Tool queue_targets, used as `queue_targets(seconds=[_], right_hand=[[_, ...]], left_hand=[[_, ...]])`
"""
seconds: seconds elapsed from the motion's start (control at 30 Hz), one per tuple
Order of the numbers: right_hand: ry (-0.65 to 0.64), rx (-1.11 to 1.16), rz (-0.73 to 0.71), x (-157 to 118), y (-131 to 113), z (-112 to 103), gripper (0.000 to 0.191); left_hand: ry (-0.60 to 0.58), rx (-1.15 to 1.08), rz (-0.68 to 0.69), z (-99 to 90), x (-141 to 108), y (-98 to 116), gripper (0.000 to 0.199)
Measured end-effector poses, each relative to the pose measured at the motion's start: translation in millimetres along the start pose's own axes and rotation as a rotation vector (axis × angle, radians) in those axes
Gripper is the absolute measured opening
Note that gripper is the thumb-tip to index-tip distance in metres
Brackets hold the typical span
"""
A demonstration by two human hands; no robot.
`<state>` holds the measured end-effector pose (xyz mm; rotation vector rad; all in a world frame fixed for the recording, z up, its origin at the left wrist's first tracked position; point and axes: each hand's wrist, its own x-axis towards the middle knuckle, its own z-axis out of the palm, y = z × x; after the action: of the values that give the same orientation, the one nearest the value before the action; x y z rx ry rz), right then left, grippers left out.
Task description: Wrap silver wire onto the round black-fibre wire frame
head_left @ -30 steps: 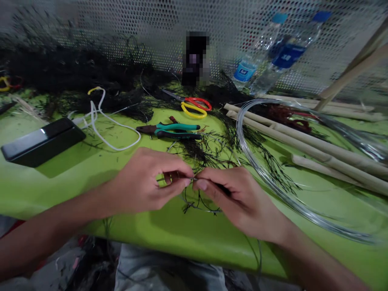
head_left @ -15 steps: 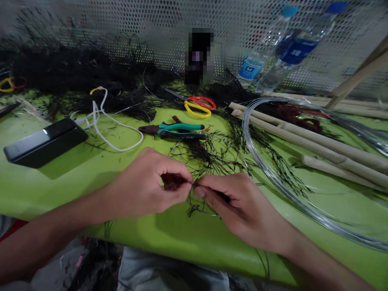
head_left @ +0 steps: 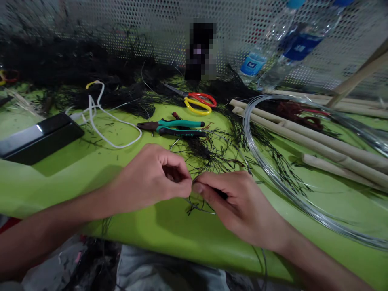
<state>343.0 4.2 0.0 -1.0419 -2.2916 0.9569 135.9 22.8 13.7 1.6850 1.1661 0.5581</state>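
Note:
My left hand (head_left: 154,178) and my right hand (head_left: 242,206) meet over the green table (head_left: 145,230), fingertips pinched almost together. Between the right thumb and forefinger runs a thin dark strand, seemingly wire or cord; the left fingertips close on its other side, where the fingers hide most of it. Just below the fingertips hangs a small knotted piece of black strand with wire (head_left: 195,207). Behind the hands lies a bunch of black knotted netting (head_left: 209,155). Pliers with green and black handles (head_left: 182,128) rest beyond my left hand.
Scissors with red and yellow handles (head_left: 198,103) lie behind the pliers. At right are a coil of clear wire (head_left: 257,149) and wooden sticks (head_left: 303,131). A black power bank (head_left: 42,137) with a white cable (head_left: 104,139) sits left. Water bottles (head_left: 253,64) lean at the back.
Both hands keep their pinch at nearly the same spot. My left fingers have shifted very slightly, and the whole view has moved a little.

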Motion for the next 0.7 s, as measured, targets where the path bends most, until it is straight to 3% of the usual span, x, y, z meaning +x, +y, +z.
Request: queue_targets(seconds=[0.3, 0.47, 0.6, 0.7], right_hand=[[-0.021, 0.053, 0.019, -1.8, -1.7, -6.7, 0.031], [-0.007, 0.013, -0.021, -3.1, -3.6, -7.7, 0.028], [0.025, -0.053, -0.102, -3.8, -2.5, -5.0, 0.027], [0.041, -0.121, -0.14, -3.9, -1.3, -0.7, 0.028]], left_hand=[[-0.134, 0.076, 0.133, -11.0, -0.2, -3.3, 0.011], [-0.129, 0.072, 0.151, -9.6, -1.3, -3.9, 0.015], [-0.129, -0.067, 0.03, -4.6, 0.1, -2.9, 0.014], [-0.224, -0.277, -0.155, -3.2, 4.5, -2.5, 0.019]])
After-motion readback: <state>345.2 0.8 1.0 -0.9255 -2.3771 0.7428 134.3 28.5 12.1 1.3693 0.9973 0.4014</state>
